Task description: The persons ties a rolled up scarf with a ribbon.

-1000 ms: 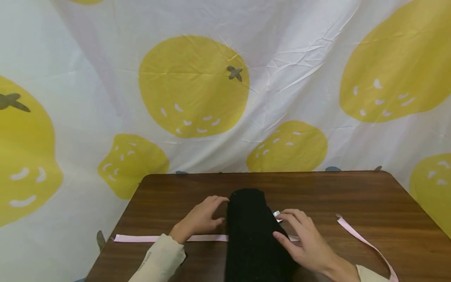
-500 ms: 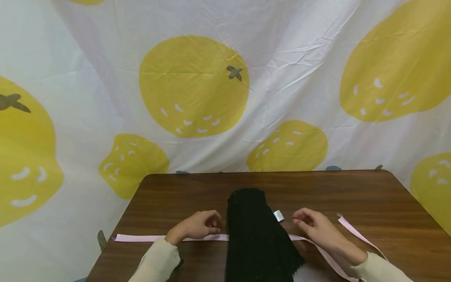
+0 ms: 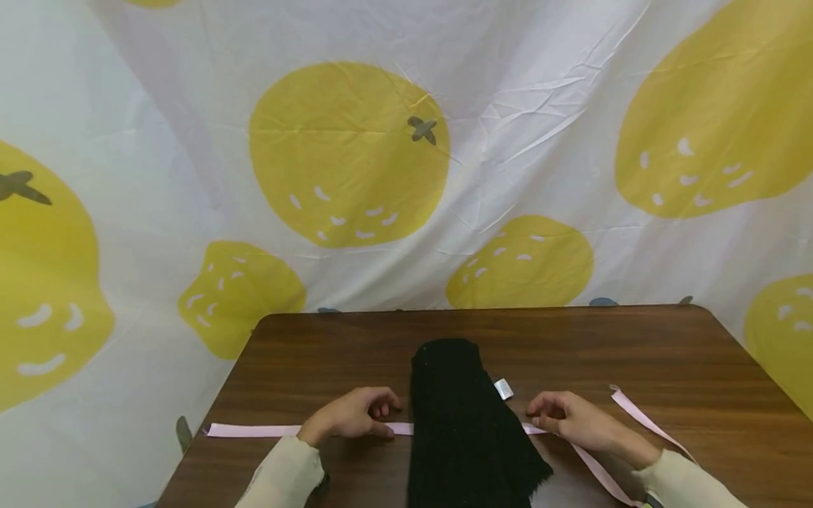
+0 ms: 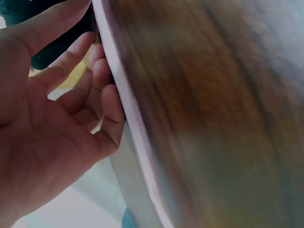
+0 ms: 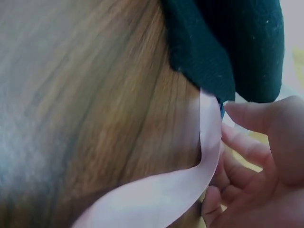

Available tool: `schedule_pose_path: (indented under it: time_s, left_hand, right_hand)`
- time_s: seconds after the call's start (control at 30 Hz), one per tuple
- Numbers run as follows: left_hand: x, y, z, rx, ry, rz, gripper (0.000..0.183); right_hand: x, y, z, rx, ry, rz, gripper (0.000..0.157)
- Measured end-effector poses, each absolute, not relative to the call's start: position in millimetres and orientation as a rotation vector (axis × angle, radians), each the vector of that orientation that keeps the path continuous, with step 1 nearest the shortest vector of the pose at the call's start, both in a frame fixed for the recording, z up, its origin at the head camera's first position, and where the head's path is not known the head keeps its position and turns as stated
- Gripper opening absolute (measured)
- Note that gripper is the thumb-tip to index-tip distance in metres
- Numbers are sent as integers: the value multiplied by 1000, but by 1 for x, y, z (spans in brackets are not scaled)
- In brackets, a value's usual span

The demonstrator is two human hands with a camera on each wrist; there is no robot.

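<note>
A folded black cloth (image 3: 466, 430) with a ragged lower right corner and a white tag (image 3: 504, 389) lies lengthwise on the table. Beneath it runs a pink ribbon (image 3: 254, 430), showing on both sides. Left of the cloth, my left hand (image 3: 352, 413) is at the ribbon, thumb over it and fingers loosely bent; in the left wrist view the ribbon (image 4: 128, 104) passes beside the fingertips. On the other side, my right hand (image 3: 574, 420) has thumb and fingertips at the ribbon's edge close to the cloth. The ribbon (image 5: 142, 197) bends toward the viewer in the right wrist view.
The brown wooden table (image 3: 349, 346) has its far edge against a white hanging sheet (image 3: 508, 56) printed with yellow lemons. Past my right hand the ribbon's free end (image 3: 641, 420) curves over the table at the right.
Both hands have left the cloth's sides and come down to the ribbon, the right moving outward first. The tag and the cloth's ragged right corner are now uncovered.
</note>
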State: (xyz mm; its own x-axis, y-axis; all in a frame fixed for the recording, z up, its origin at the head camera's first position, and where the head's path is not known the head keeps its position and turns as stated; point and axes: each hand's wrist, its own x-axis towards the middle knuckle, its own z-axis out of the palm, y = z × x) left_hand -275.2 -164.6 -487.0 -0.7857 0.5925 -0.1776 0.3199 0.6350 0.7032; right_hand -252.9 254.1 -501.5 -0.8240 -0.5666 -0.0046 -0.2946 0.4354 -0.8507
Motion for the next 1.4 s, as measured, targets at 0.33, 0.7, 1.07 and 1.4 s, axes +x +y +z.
schedule_pose_path:
  time_s: [0.33, 0.7, 1.07, 1.4]
  left_hand:
    - [-272, -167, -492, 752, 2459, 981, 24]
    - [-272, -166, -491, 722, 2463, 959, 16]
    - [-271, -167, -489, 727, 2485, 924, 9]
    - [-272, -169, -489, 674, 2378, 1055, 10]
  right_hand:
    - [-253, 254, -504, -866, 2402, -1295, 10]
    - [-254, 247, -502, -878, 2511, -1202, 16]
    - [-258, 252, -499, -835, 2319, -1317, 10]
    - [-264, 261, -492, -776, 2249, -1273, 16]
